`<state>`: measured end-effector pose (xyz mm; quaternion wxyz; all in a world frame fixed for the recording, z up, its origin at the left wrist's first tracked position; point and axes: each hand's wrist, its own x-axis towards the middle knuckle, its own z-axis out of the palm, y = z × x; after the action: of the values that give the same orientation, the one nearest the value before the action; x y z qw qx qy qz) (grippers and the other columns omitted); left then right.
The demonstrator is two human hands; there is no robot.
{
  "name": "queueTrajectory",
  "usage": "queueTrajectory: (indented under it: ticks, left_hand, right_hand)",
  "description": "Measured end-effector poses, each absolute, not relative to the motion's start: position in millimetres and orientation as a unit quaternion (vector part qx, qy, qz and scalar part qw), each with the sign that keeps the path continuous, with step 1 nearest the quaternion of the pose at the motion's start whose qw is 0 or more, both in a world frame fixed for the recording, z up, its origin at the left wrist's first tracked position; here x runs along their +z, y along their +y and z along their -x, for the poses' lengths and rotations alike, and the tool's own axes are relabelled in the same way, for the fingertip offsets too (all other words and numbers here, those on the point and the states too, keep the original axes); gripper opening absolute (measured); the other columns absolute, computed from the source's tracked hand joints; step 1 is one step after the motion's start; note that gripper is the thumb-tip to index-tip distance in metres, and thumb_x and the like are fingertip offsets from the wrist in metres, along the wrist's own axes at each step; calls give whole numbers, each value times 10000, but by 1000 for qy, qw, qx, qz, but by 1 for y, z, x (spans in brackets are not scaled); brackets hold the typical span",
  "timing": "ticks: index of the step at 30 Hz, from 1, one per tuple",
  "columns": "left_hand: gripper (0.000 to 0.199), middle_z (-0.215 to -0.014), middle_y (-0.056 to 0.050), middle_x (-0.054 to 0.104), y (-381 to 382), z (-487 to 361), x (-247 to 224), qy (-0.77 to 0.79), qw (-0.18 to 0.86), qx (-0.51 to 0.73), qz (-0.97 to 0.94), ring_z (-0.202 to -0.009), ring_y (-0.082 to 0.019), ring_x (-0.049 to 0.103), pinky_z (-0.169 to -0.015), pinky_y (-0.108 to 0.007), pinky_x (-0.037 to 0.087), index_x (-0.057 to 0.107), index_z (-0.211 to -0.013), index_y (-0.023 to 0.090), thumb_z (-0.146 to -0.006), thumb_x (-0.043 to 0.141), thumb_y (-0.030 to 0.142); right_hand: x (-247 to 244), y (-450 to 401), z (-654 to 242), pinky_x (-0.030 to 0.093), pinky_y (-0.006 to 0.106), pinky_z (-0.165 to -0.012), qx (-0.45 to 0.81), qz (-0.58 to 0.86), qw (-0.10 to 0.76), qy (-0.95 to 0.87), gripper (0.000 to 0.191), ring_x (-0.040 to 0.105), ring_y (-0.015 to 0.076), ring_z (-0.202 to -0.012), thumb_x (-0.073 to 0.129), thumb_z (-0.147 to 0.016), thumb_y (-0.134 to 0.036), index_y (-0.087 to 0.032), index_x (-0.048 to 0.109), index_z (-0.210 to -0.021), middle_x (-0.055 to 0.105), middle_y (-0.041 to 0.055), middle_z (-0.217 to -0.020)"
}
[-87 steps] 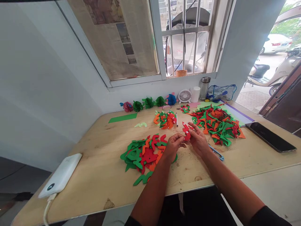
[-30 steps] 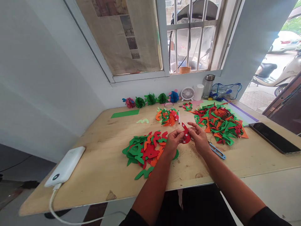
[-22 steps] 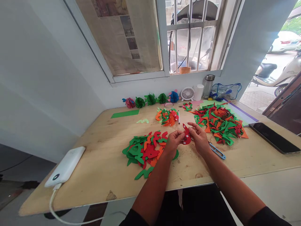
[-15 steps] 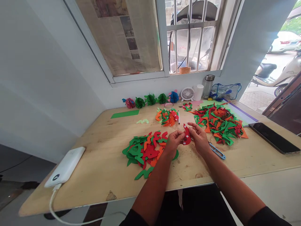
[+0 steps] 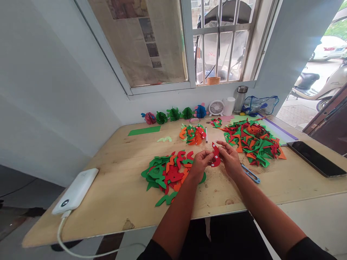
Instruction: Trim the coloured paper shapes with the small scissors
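1. So, my left hand (image 5: 200,163) is closed in a pinch, thumb and fingertips clamped on the left side of the red paper piece (image 5: 216,161).
2. My right hand (image 5: 230,157) pinches its right side; fingers partly curled, palm half open.
3. Hands near each other, piece between them, raised in front of me, white squares on its face. Can't tell if the hands touch.
4. Clock from the piece: cut-shape pile (image 5: 173,174) at 8 to 9, partly hidden by my left forearm.
5. Small mixed pile (image 5: 193,134) at 10 to 11, pen (image 5: 206,134) just beside it at 11.
6. Fan (image 5: 216,108) at 12, by the wall.
7. Big scrap pile (image 5: 253,142) between 2 and 3; phone (image 5: 316,158) at 3, farther out.
8. Blue tool (image 5: 251,174) at 4, one end behind my right wrist.
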<state>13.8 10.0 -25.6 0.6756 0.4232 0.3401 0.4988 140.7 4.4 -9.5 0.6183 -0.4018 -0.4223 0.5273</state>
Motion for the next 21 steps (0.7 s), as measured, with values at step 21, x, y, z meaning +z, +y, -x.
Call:
queueTrajectory:
  ticks: [21]
  left_hand:
    - [345, -686, -10, 596, 10, -16, -23, 360, 629, 524, -448, -594, -111, 535, -568, -235, 415, 562, -810, 154, -646, 734, 403]
  right_hand:
    - [-12, 5, -137, 443, 257, -519, 444, 433, 625, -474, 466, 547, 124, -532, 698, -674, -422, -202, 565, -1062, 635, -18, -659]
